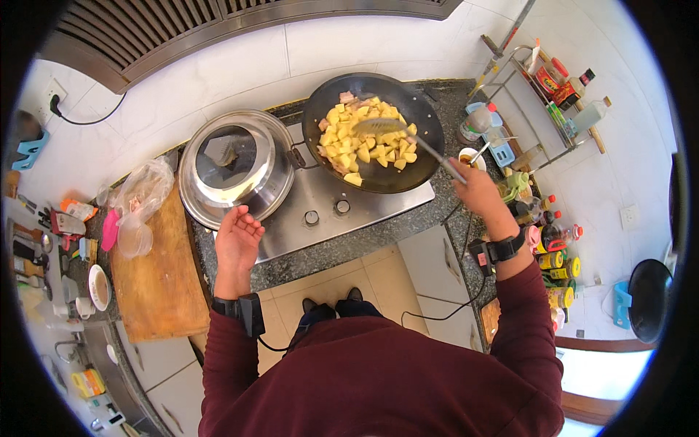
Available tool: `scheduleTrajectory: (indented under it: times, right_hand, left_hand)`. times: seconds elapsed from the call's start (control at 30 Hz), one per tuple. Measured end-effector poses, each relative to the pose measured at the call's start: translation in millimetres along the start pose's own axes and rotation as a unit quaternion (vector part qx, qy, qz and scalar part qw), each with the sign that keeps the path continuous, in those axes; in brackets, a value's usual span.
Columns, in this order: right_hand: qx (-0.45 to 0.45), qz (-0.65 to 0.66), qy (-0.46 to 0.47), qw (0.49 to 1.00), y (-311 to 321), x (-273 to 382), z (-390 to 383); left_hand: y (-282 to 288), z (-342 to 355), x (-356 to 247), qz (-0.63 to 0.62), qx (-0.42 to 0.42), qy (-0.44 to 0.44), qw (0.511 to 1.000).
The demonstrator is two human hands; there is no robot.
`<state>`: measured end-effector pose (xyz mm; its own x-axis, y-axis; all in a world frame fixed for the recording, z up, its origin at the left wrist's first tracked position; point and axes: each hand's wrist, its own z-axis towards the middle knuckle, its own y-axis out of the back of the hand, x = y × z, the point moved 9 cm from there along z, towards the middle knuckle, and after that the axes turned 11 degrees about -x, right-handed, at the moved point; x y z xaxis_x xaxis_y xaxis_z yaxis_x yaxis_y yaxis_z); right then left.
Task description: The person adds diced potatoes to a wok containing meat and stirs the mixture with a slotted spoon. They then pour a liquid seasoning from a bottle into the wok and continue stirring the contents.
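Note:
My right hand (480,191) is wrapped round the handle of a metal spatula (435,155). The spatula's slotted-looking head rests over diced yellow potatoes (368,150) mixed with a few pinkish pieces of meat (348,97). They lie in a black wok (422,116) on the right side of the steel stove (328,218). My left hand (239,240) is empty, palm up with loosely curled fingers apart, by the near edge of the stove. Just beyond it a steel pan covered by a domed lid with a dark glass window (239,156) occupies the left burner.
A wooden cutting board (156,269) lies on the left counter, with a clear plastic bag (145,191) and a pink item (110,229) at its far end. Several sauce bottles and jars (557,260) line the right counter. A small wire rack (535,109) holds more bottles.

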<state>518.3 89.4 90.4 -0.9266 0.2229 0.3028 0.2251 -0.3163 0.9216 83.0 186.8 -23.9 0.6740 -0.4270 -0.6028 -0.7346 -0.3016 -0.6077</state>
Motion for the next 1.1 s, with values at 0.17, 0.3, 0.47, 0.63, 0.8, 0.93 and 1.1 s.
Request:
scheduleTrajectory:
  times: [0.17, 0.3, 0.47, 0.63, 0.8, 0.93, 1.1]
  right_hand:
    - [-0.072, 0.041, -0.014, 0.996, -14, -31, 48]
    - [0.076, 0.183, -0.192, 0.961, -64, -36, 79]
    - [0.153, 0.142, -0.090, 0.974, -53, 12, 75]
    - [0.050, -0.074, 0.086, 0.992, 45, 45, 37]
    - [0.121, -0.179, 0.040, 0.976, 108, 53, -25]
    - [0.100, -0.162, 0.059, 0.980, 70, 47, -33]
    - [0.020, -0.066, 0.000, 0.998, -2, 11, -10]
  left_hand:
    - [23, -9, -11, 0.009, -0.048, -0.021, 0.999]
    - [30, -14, -13, 0.005, -0.053, -0.027, 0.998]
    - [24, -14, -12, -0.002, -0.037, -0.024, 0.999]
    - [13, -6, -7, -0.013, -0.019, -0.007, 1.000]
    - [-3, 5, 0, -0.010, 0.012, 0.016, 1.000]
    - [-18, 9, 9, 0.000, 0.032, 0.024, 0.999]
    - [-26, 8, 13, 0.013, 0.042, 0.029, 0.999]
